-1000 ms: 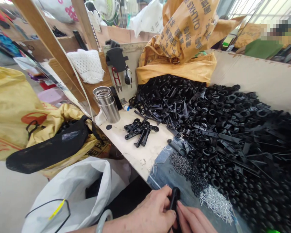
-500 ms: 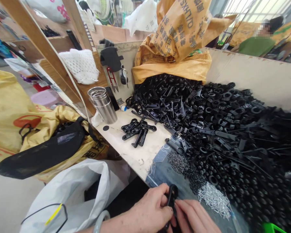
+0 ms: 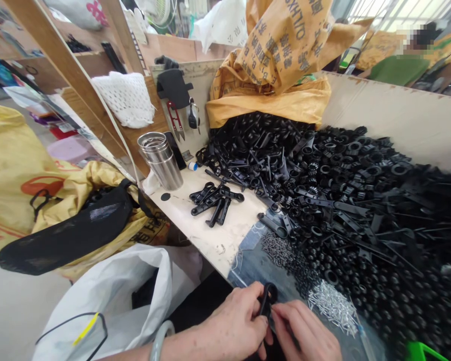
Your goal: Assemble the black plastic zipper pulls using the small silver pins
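Note:
At the bottom of the view, my left hand is closed around a black ring-ended plastic part, its loop pointing up past the fingers. My right hand is beside it, thumb and fingertips pinched together against the part's side; whatever sits between them is too small or hidden to name. Just beyond the hands lie a heap of silvery pins and a pile of small dark metal pieces on a blue denim cloth. Several similar black parts lie in a loose stack farther left.
A large heap of black plastic parts covers the right and back, spilling from an orange sack. A steel tumbler stands near the left table edge. Below that edge hangs an open white sack. A green object is at lower right.
My right hand has shifted slightly upward, its fingertips still against the black part. My left hand keeps its hold. The whole view has moved a little.

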The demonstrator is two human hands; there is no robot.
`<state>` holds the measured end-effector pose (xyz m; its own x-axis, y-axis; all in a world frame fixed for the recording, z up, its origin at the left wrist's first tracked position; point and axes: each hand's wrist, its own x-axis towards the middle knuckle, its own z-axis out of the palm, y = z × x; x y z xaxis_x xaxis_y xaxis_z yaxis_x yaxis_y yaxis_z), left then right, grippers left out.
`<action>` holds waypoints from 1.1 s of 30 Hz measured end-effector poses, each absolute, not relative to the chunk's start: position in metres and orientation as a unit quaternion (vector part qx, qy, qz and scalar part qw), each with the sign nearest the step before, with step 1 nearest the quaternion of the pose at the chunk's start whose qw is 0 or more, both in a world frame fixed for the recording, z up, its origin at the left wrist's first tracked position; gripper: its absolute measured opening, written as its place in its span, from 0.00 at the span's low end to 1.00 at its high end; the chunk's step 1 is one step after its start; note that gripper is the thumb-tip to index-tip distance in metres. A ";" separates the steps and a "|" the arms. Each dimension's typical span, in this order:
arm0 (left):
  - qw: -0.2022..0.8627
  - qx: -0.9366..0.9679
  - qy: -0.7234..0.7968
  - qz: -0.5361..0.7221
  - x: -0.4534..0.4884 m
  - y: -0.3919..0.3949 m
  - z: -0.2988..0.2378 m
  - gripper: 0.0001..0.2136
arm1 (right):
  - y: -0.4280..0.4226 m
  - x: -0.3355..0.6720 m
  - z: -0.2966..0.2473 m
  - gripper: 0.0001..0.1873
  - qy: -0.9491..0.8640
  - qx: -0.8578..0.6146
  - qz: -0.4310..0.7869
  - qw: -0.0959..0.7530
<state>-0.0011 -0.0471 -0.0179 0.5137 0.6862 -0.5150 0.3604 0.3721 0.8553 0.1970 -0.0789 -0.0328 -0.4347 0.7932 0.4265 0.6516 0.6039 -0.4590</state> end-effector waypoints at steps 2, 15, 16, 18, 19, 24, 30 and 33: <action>0.665 0.558 0.482 0.118 -0.001 -0.048 -0.016 0.11 | -0.078 0.198 -0.030 0.07 -0.842 -0.428 0.115 0.307; 0.611 0.599 0.502 0.129 -0.001 -0.052 -0.002 0.07 | -0.071 0.192 -0.012 0.13 -0.866 -0.441 0.057 0.231; 0.615 0.596 0.500 0.131 -0.001 -0.052 -0.002 0.07 | -0.071 0.190 -0.011 0.13 -0.865 -0.443 0.046 0.230; 0.617 0.595 0.497 0.134 0.000 -0.052 -0.004 0.07 | -0.070 0.187 -0.009 0.14 -0.867 -0.446 0.028 0.221; 0.620 0.594 0.494 0.136 0.001 -0.051 -0.005 0.07 | -0.070 0.186 -0.008 0.13 -0.869 -0.447 0.023 0.213; 0.693 0.529 0.464 0.157 0.006 -0.046 -0.015 0.11 | -0.067 0.182 -0.008 0.12 -0.883 -0.444 0.021 0.153; 0.677 0.555 0.454 0.165 0.009 -0.042 -0.031 0.11 | -0.060 0.181 -0.014 0.22 -0.878 -0.468 -0.012 0.099; 0.612 0.597 0.483 0.189 0.010 -0.040 -0.043 0.11 | -0.057 0.176 -0.026 0.23 -0.869 -0.477 -0.052 0.116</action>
